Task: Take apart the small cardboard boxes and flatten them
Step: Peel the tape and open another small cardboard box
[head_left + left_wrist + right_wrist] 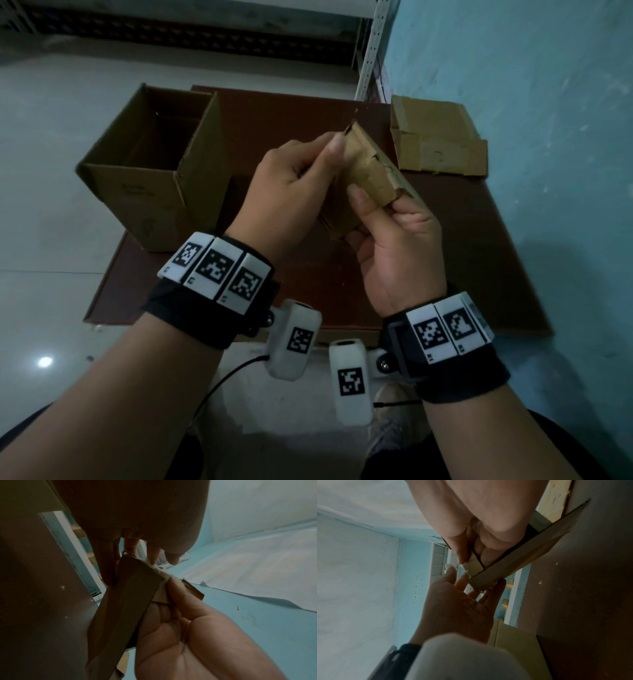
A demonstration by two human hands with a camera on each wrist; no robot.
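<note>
Both hands hold a small brown cardboard box (371,171) in the air over the brown table (462,274). My left hand (329,154) pinches its upper far end between thumb and fingers. My right hand (373,209) grips the lower near end, thumb pressed on a bent flap. The left wrist view shows the box (130,601) narrow side on, taped along that side, with the left fingers (109,563) above and the right hand (180,628) below. In the right wrist view the right hand (471,520) clamps the box (513,563) and the left hand (458,605) reaches up to its end.
A large open carton (154,164) stands on the table's left side, close to my left hand. Flattened cardboard pieces (435,140) lie at the back right against the blue wall (548,102). Pale floor surrounds the table.
</note>
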